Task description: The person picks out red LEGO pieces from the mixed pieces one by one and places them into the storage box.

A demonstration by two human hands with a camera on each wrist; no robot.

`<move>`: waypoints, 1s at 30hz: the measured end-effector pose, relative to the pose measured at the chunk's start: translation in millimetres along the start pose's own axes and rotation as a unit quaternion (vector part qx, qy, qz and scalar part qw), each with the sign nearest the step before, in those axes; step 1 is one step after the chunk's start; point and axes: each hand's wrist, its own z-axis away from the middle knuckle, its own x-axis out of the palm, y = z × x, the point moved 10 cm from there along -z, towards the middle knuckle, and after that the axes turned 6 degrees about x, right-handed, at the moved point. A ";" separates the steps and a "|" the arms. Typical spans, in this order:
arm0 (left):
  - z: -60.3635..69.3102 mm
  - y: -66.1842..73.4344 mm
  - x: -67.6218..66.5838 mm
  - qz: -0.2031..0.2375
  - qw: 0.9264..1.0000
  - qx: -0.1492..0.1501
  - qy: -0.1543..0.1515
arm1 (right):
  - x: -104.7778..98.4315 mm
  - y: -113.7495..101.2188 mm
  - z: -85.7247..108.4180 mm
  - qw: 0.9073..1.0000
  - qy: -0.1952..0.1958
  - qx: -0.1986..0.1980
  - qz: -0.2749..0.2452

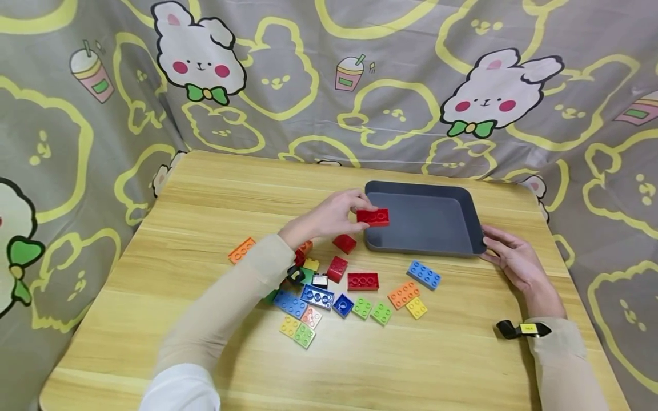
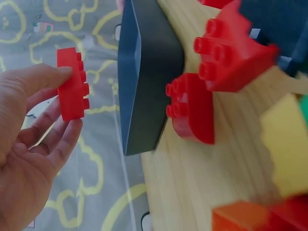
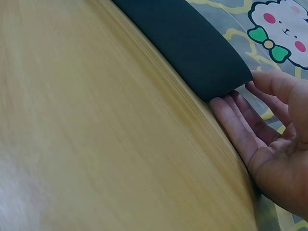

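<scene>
Patterned fabric backs a desk. Left hand pinches one red block; right hand grips one tray, set between the two.

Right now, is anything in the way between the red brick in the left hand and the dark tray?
Nothing visible. The left hand holds the red brick above the dark tray's left side, with only open space between them. The right hand is at the near right corner, off to the side.
</scene>
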 end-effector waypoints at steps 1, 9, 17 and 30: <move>-4.9 0.0 1.8 -0.002 1.000 0.000 -0.003 | -0.2 -0.4 0.7 1.000 0.001 0.001 0.001; -41.3 -5.2 10.9 -0.013 1.000 -0.012 -0.012 | -3.3 0.0 2.3 1.000 0.007 0.007 0.001; -68.8 -19.7 20.3 -0.024 0.999 -0.035 -0.022 | -2.0 1.4 0.0 1.000 -0.001 0.003 -0.003; -103.2 -39.8 34.1 -0.047 0.995 -0.073 -0.052 | -2.5 0.9 0.2 1.000 0.001 0.005 -0.012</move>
